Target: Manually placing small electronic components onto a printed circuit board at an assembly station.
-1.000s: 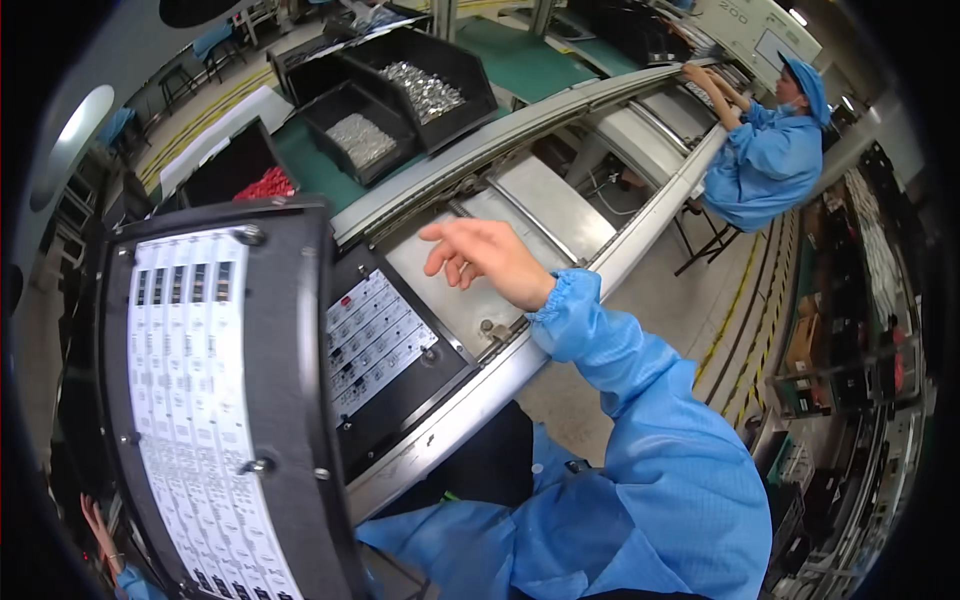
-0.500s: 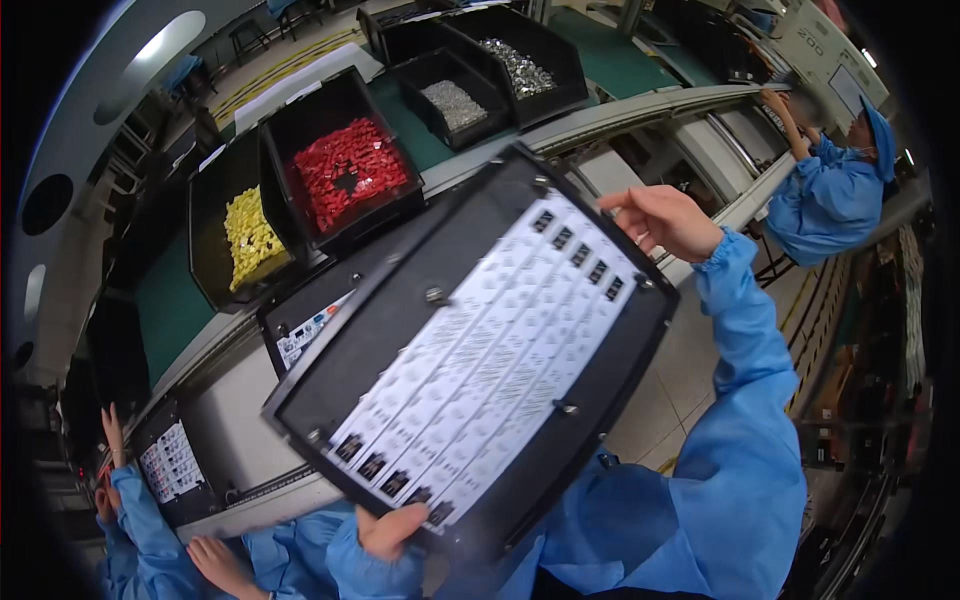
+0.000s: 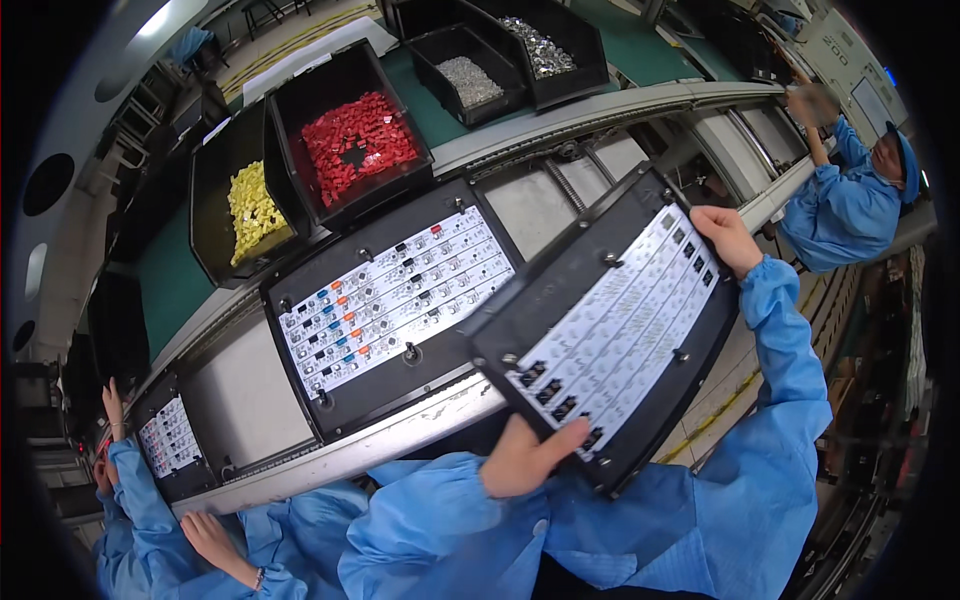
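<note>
Both my hands hold a black carrier tray (image 3: 545,292) up in front of me, tilted, on the near side of the conveyor. Clipped into it is a white circuit board panel (image 3: 630,325) with small black parts along its two ends. My left hand (image 3: 530,455) grips the near lower-left corner, thumb on top. At the far right corner, my right hand (image 3: 728,238) has its fingers closed on the edge. On the conveyor to the left lies a second black carrier tray (image 3: 440,362), whose white panel (image 3: 385,305) bears blue, orange, black and red components.
Beyond the rail (image 3: 400,425) stand black bins with yellow parts (image 3: 252,212), red parts (image 3: 365,140) and metallic parts (image 3: 540,45). At left, another person's hand (image 3: 215,545) rests by a third tray (image 3: 200,480). A co-worker (image 3: 850,205) in blue sits far right.
The held tray has moved right and toward me, tilting more steeply. The tray on the conveyor, mostly covered before, now shows fully. Both hands keep their hold.
</note>
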Demonstrator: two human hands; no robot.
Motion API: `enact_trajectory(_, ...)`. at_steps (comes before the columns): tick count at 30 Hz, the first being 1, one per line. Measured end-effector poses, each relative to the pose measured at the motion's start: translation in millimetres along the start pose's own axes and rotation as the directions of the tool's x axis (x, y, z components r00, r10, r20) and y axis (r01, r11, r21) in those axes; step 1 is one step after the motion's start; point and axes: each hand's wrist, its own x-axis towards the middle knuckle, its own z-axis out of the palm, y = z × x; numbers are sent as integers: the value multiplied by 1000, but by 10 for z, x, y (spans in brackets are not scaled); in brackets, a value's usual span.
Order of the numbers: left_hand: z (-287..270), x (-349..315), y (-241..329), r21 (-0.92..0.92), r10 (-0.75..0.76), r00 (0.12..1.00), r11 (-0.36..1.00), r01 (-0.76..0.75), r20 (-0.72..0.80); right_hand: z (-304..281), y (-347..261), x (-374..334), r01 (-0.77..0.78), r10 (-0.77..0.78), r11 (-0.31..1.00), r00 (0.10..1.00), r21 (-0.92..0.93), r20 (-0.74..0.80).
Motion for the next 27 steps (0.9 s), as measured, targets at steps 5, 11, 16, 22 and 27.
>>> enact_trajectory(5,-190,225,-359,87,-329,931,944,319,158,-33,223,329,38,-45,990,998,-139,-51)
enact_trajectory(11,-2,670,-1087,46,-299,926,954,296,229,33,-33,847,113,-138,901,990,-418,-31)
enact_trajectory(16,218,1445,-1768,85,-380,899,925,370,219,35,-167,1276,205,-278,802,959,-561,-48)
enact_trajectory(22,284,1824,-1801,27,-335,936,942,335,107,72,98,1768,262,-324,887,940,-380,-108)
enact_trajectory(27,328,1953,-1795,17,-347,935,938,347,79,-4,242,1941,244,-319,886,938,-395,-136)
